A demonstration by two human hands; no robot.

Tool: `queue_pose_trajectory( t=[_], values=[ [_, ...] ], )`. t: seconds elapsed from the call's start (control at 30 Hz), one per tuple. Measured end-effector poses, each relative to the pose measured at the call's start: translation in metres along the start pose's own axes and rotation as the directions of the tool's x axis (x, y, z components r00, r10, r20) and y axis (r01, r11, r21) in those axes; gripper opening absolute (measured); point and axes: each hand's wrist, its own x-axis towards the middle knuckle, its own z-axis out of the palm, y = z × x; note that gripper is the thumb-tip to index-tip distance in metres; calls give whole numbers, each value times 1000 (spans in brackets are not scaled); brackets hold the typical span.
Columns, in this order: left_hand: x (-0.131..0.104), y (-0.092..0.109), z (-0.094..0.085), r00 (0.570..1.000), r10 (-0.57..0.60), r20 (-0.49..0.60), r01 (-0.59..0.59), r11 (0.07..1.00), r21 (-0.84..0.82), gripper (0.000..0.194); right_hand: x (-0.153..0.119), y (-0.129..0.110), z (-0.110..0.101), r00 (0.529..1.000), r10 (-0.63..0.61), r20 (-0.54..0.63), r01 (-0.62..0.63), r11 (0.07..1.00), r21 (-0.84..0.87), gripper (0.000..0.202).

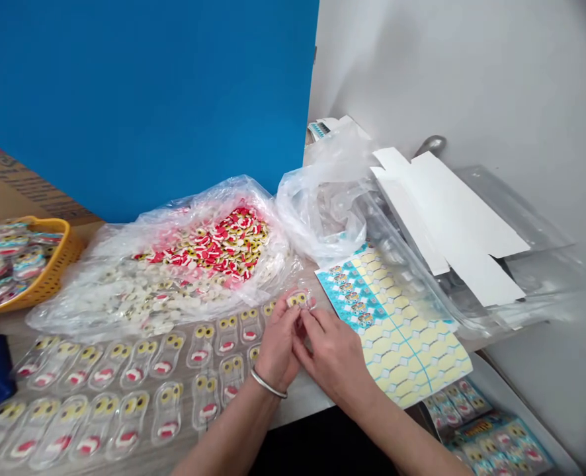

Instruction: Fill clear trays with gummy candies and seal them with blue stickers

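Plainly, the work centres on one clear shell [299, 301], raised just above the tabletop [186, 390] between the hands, near the far end of the laid-out rows. We see the left hand [276, 350] grasping it, fingers curled around its side, while the fingertips of the right hand [333, 357] are drawn together at its near end; whether these pinch the shell itself or a small piece, we cannot tell. A yellow pair of eyes with dark centres shows in the far end; the near end is hidden by the fingers.

For a model we may consult the filled shells [90, 426], laid in rows to the left: yellow eyes at the far end, a red-and-white piece at the near end (a useful check on orientation). We judge the step to be one of seating or adjusting a piece. It calls for a light, steady support from the left hand, since thin plastic would probably flex under a hard squeeze, and for small, even pressure from the right fingertips, so that nothing tilts or springs out. We do best to work clear of the open plastic bag [213, 248] of loose pieces, and to lay the shell down level, apart from the printed sheet [402, 337] on the right.
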Motion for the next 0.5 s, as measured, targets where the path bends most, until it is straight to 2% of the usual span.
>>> queue_pose_trajectory(
  t=[0.07,0.13,0.17,0.23,0.3,0.33,0.4,0.47,0.5],
  values=[
    [-3,1,-4,1000,1,27,-2,999,33,30,-1,4,-5,997,67,-27,-61,980,189,21],
    [-6,1,-8,998,12,61,-16,998,60,28,-1,10,-6,978,206,-34,-174,897,406,19],
    [-8,0,-10,996,12,84,-19,997,74,27,-1,13,-4,962,272,1,-231,816,530,22],
    [-13,-3,-16,992,-10,129,-5,993,119,28,-2,20,4,934,325,148,-320,575,753,30],
    [-17,-3,-27,993,3,115,-26,980,199,32,-6,25,14,908,297,294,-390,346,854,31],
    [-19,0,-34,995,54,80,-73,964,256,35,-9,27,20,892,299,338,-422,288,860,30],
    [-23,11,-50,969,247,-1,-225,885,408,40,-17,31,32,864,331,380,-478,296,827,29],
    [-28,28,-66,890,456,-9,-363,721,590,38,-25,31,42,857,345,383,-504,406,762,27],
    [-31,37,-73,851,524,16,-395,621,677,35,-28,29,47,863,337,377,-502,473,724,26]
  ],
)
